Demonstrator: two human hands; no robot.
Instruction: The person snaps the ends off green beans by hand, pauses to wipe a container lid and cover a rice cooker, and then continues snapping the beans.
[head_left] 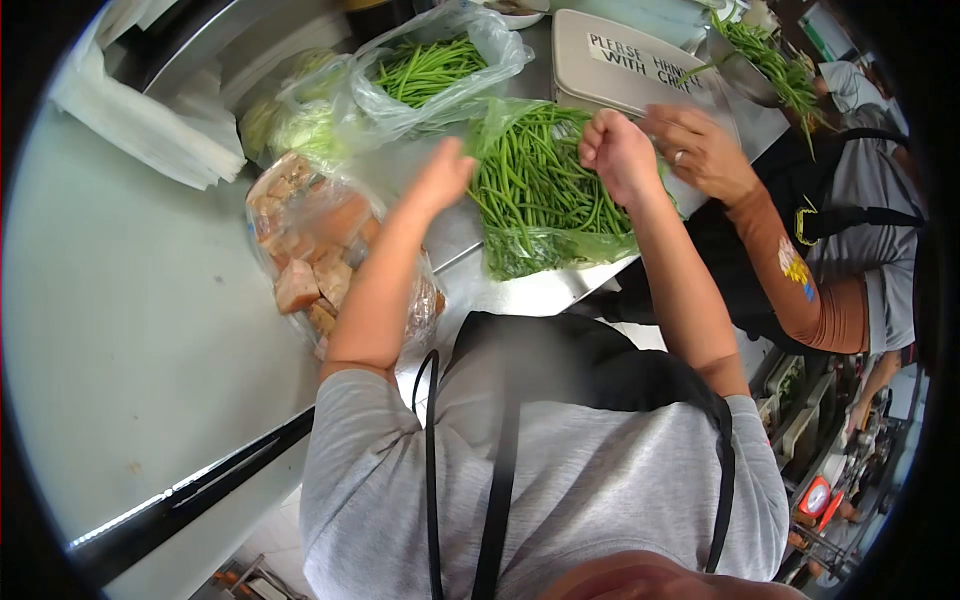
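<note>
The green beans (535, 195) lay in an open plastic bag (560, 245) at the steel table's (120, 340) near edge. The right hand (620, 150) sat fisted at their 1 o'clock end, its catch hidden. The left hand (442, 175), fingers together, touched the bag at 9 o'clock. A co-worker's hand (700, 150) reached in at 2 o'clock. A second bean bag (430, 70) lay at 11 o'clock and a bag of cubed chunks (310, 255) at 8 o'clock.

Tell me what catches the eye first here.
A bag of green beans lies on the counter, with the left hand at its edge and the right hand fisted over it. A co-worker's hand reaches in beside; a bag of brown chunks sits by the left arm.
</note>
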